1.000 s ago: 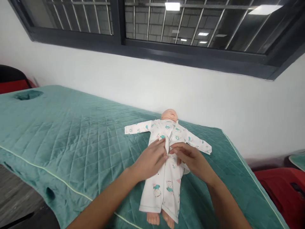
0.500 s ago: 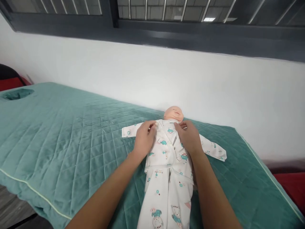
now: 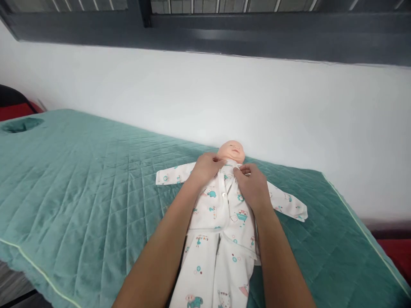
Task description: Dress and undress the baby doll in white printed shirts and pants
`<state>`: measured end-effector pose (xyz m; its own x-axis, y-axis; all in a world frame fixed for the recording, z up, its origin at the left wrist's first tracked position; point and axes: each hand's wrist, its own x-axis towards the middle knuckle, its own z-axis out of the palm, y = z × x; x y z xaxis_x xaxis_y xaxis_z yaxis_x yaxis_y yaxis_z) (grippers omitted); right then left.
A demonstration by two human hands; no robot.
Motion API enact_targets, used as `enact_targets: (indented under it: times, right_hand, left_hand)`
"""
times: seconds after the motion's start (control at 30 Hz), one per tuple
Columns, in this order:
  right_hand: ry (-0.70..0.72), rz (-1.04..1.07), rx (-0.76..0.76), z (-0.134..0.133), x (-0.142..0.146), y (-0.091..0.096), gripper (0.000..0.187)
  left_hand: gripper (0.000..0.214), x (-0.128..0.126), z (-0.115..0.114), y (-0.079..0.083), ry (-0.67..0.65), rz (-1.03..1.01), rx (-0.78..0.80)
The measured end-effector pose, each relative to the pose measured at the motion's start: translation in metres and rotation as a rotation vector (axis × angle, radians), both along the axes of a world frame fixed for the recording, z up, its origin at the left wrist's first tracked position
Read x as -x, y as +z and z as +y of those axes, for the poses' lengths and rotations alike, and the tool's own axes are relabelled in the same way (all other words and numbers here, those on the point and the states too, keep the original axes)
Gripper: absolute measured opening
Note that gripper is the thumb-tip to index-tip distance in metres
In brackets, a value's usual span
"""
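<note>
A baby doll (image 3: 231, 150) lies on its back, dressed in a white printed baby shirt (image 3: 210, 209) and matching baby pants (image 3: 205, 269). My left hand (image 3: 208, 166) pinches the shirt's front edge just below the doll's chin. On the other side of the chest, my right hand (image 3: 252, 182) has its thumb and fingers closed on the opposite front edge near the collar. Between them the upper front is parted slightly, and a round snap shows on the placket. Both sleeves stretch out sideways. My fingers partly cover the collar.
Beneath the doll is a bed with a green quilted cover (image 3: 105, 179), which has a round hole (image 3: 22, 125) at far left. A white wall (image 3: 154, 94) rises directly behind the bed, under a dark window frame (image 3: 224, 34). Red items (image 3: 393, 252) stand beyond the right edge.
My left hand has moved right and up to the collar, drawing that front edge toward the middle. My right hand stays near the same spot. The view has shifted slightly.
</note>
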<state>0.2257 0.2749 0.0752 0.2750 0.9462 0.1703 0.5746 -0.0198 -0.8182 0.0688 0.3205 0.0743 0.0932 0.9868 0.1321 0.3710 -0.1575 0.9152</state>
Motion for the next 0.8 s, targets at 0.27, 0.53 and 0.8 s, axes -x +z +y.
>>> enact_targets:
  times: [0.27,0.53,0.8]
  right_hand:
    - [-0.073,0.033,-0.045,0.004,0.001,-0.005,0.015]
    - [0.014,0.298,-0.085,0.008,-0.006,-0.010,0.020]
    - [0.150,0.382,-0.156,0.014,-0.009,-0.015,0.024]
  left_hand:
    - [0.011,0.003,-0.002,0.003,-0.160,0.015,-0.076]
    - [0.007,-0.016,-0.005,0.007,-0.015,-0.131,-0.164]
    - [0.008,-0.018,-0.003,-0.004,-0.082,-0.111,-0.139]
